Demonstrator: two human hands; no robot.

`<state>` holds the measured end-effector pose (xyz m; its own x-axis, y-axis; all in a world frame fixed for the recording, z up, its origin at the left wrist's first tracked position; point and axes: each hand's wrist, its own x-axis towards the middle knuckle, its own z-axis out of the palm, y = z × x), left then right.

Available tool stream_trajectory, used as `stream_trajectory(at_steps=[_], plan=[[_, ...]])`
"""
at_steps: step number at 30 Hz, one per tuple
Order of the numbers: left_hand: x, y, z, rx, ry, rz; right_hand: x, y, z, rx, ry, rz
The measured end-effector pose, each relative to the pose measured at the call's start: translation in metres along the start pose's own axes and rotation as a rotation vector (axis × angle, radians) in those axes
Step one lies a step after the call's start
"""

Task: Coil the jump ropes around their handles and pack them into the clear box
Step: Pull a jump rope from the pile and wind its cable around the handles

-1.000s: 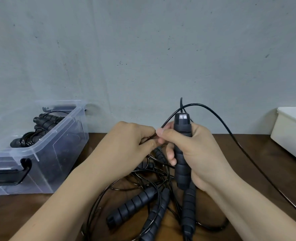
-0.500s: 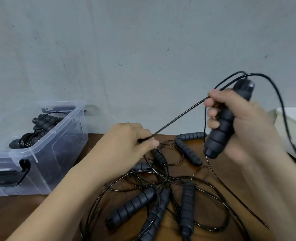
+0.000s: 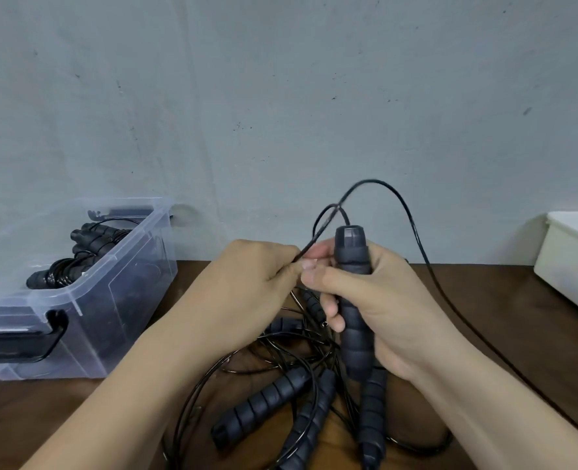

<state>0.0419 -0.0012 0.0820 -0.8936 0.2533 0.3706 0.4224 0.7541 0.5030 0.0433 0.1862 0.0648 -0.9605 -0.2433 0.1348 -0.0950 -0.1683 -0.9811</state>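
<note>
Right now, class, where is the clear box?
In the head view, the clear box sits at the left on the wooden table, near the wall, left of the left hand.

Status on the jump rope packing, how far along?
Done: coiled ropes lie in the clear box. In hand: the right hand grips one handle upright while the left hand pinches its cord beside it. Left: a tangle of loose ropes, with several handles, lies uncoiled on the table.

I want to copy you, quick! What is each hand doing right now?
Left hand: pinching the cord.
Right hand: gripping a handle, held upright.
</note>
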Motion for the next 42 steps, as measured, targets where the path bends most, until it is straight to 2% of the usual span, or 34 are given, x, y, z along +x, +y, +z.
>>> stream_trajectory(at_steps=[9, 14, 26, 29, 33, 36, 38, 40, 42], plan=[[-0.005, 0.009, 0.008, 0.058, -0.089, 0.066, -0.002, -0.002, -0.004, -0.089, 0.114, -0.159], [0.000, 0.007, 0.008, -0.004, -0.044, 0.032, -0.002, -0.013, -0.012, -0.080, 0.168, -0.243], [0.001, 0.002, -0.003, 0.112, -0.028, 0.003, 0.002, -0.026, -0.027, 0.059, 0.240, -0.232], [0.001, -0.002, -0.003, 0.229, -0.086, -0.018, 0.002, -0.032, -0.033, 0.083, 0.250, -0.250], [-0.002, -0.011, -0.002, 0.376, -0.251, -0.061, 0.001, -0.046, -0.043, 0.120, 0.313, -0.296], [-0.001, -0.012, -0.005, 0.270, -0.311, -0.037, 0.001, -0.061, -0.057, 0.192, 0.406, -0.373], [-0.001, -0.005, -0.010, 0.148, -0.288, 0.005, 0.004, -0.064, -0.065, 0.234, 0.470, -0.401], [-0.002, 0.001, -0.012, 0.120, -0.224, 0.023, 0.007, -0.057, -0.061, 0.284, 0.479, -0.373], [-0.002, 0.004, -0.010, 0.116, -0.168, -0.003, 0.009, -0.041, -0.046, 0.329, 0.421, -0.269]])
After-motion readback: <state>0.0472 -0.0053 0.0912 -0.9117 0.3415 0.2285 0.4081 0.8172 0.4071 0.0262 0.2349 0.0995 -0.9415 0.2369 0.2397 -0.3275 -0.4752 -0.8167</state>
